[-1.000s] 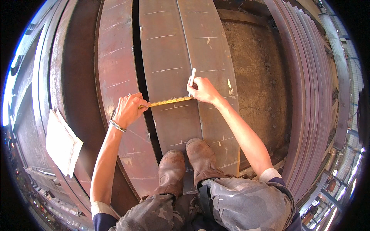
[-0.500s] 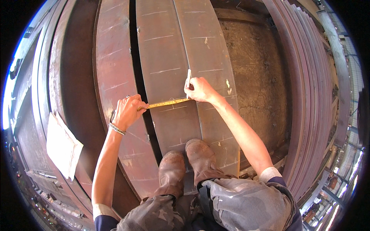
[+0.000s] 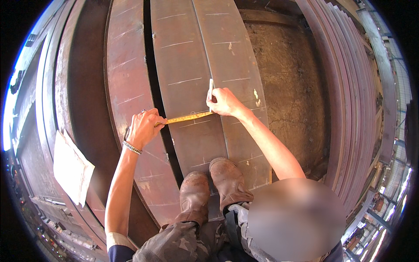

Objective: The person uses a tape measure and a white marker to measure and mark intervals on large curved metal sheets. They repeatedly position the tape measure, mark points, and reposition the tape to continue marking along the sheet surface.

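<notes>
My left hand [image 3: 146,125] is closed on one end of a yellow tape measure [image 3: 188,118], which lies across a brown steel plate [image 3: 185,96] to the right of a dark gap. My right hand [image 3: 224,102] pinches a slim white marking stick [image 3: 211,89], held nearly upright. The stick's lower end stands by the tape's right end, near the seam that runs along the plate. White lines are drawn across the steel at intervals, some close to the tape. Whether the right fingers also press on the tape is hard to see.
My brown boots [image 3: 224,174] stand on the plate just below the tape. A reddish steel beam [image 3: 131,87] lies left of the dark gap [image 3: 159,96]. Folded white paper [image 3: 72,168] rests farther left. Stacked long steel sections [image 3: 349,96] stand at the right, beyond a rusty recess [image 3: 290,87].
The view has shifted slightly, so the plate and right hand sit a little farther left. Both hands keep their grips. A blurred round patch now covers my right knee area.
</notes>
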A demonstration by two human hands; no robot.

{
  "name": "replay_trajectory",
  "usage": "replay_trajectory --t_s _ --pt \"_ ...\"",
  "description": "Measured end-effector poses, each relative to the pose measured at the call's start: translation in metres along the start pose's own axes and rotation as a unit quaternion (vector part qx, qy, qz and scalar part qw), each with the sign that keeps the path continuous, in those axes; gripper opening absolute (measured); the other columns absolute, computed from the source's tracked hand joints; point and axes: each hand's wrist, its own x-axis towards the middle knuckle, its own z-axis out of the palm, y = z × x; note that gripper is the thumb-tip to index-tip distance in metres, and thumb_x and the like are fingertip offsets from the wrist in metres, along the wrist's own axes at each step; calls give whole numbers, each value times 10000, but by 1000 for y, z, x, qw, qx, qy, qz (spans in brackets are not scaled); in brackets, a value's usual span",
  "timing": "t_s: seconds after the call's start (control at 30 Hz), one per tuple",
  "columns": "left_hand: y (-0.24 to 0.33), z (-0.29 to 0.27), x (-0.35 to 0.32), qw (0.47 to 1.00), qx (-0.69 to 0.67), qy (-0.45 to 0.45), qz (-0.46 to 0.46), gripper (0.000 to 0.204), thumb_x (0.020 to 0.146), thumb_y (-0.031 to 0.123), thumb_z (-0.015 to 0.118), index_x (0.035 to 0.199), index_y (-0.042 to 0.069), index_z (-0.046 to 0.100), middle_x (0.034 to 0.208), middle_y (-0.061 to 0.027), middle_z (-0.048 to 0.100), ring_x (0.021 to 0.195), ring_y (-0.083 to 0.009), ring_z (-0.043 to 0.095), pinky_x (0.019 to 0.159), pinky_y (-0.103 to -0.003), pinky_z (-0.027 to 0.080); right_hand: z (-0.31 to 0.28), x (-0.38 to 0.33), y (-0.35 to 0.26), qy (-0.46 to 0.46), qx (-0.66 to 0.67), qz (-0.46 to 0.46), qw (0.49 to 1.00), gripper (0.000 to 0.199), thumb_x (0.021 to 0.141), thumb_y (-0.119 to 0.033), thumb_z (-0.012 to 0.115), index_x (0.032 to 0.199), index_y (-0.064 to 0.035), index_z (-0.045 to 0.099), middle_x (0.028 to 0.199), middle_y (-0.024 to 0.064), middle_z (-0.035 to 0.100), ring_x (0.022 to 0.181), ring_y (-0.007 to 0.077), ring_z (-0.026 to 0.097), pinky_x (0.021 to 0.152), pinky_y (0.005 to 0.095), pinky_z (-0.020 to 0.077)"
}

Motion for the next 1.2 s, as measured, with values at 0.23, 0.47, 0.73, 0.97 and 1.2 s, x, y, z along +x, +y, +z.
replay_trajectory --t_s 0.23,0.47,0.73,0.97,1.2 --pt "0 0 -1 1000 0 -2 -4 112 810 154 775 917 170 805 824 -21 655 764 -225 653 645 -374 553 -9 -5 -18 180 -5 -102 978 116 934 -109 615 882 -6 617 672 90 646 574 171 618 563 316 477" --pt "0 3 0 1000 0 23 16 83 827 191 772 890 147 803 814 -29 665 689 -221 637 620 -367 529 -14 -6 -19 161 84 -72 981 143 938 -131 607 866 -9 621 682 91 669 566 192 636 561 339 490" --pt "-1 0 -3 1000 11 20 12 112 806 184 777 916 172 799 838 -21 664 739 -232 655 637 -380 534 26 15 -63 2 180 2 984 193 929 -183 606 885 0 653 717 79 700 587 147 651 582 314 523" --pt "-1 0 -3 1000 -10 10 4 105 796 161 781 899 146 792 855 -32 660 793 -253 665 682 -406 539 75 37 -61 -18 63 -19 998 209 857 -198 641 858 4 695 743 174 708 697 323 704 668 414 540" --pt "3 -4 -4 1000 1 1 -6 94 799 148 781 892 139 790 862 -41 660 795 -263 669 689 -407 541 85 40 -57 -7 33 -11 999 202 826 -203 661 811 -3 683 719 187 697 684 332 699 679 416 548"
